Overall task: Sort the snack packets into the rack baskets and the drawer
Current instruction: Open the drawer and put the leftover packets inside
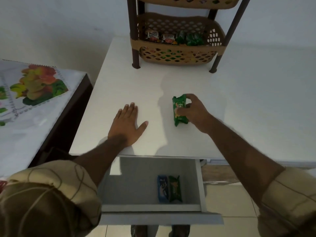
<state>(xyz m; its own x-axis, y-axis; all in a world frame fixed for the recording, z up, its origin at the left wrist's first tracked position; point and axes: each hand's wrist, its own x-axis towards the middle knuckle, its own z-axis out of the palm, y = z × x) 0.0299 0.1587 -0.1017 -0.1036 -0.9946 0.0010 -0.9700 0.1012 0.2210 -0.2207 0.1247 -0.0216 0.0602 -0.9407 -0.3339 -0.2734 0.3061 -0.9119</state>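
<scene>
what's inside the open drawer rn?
Two packets lie side by side in the drawer: a blue packet and a green packet. The drawer's back part sits under the tabletop, so it is hidden.

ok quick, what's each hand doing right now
Left hand: open, flat on the white table, holding nothing.
Right hand: fingers curled round the green snack packet on the table.

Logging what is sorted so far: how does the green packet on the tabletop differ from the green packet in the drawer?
The green packet on the tabletop is gripped by the right hand; the green packet in the drawer lies untouched. The tabletop one is alone on the white top; the drawer one lies beside a blue packet. Both are green, oblong, and lie lengthwise away from the person.
</scene>
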